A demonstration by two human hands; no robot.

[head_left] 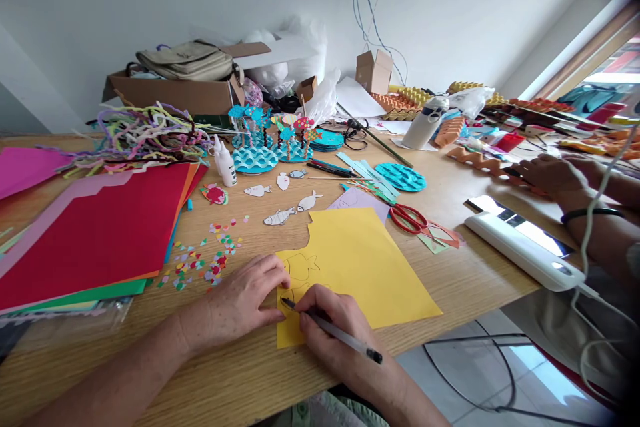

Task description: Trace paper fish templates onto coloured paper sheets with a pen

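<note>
A yellow sheet of paper (360, 267) lies at the table's front edge, with a fish outline (301, 267) drawn near its left side. My right hand (340, 330) grips a black-capped pen (345, 339), its tip on the sheet at a second drawing partly covered by my fingers. Beside the sheet's left edge rests my left hand (250, 293), thumb apart from the bent fingers and nothing held. Beyond the sheet lie several cut-out paper fish (280, 216) and a red decorated one (215, 195). Red-handled scissors (409, 219) lie at its far right corner, near a lilac paper (367, 203).
Coloured paper sheets (100, 240) are stacked at left, with paper confetti (215, 263) alongside. A glue bottle (226, 163), blue wavy discs (255, 160) and pipe cleaners (145, 133) stand farther back. Right: a white power strip (520, 250) and another person's hands (553, 173).
</note>
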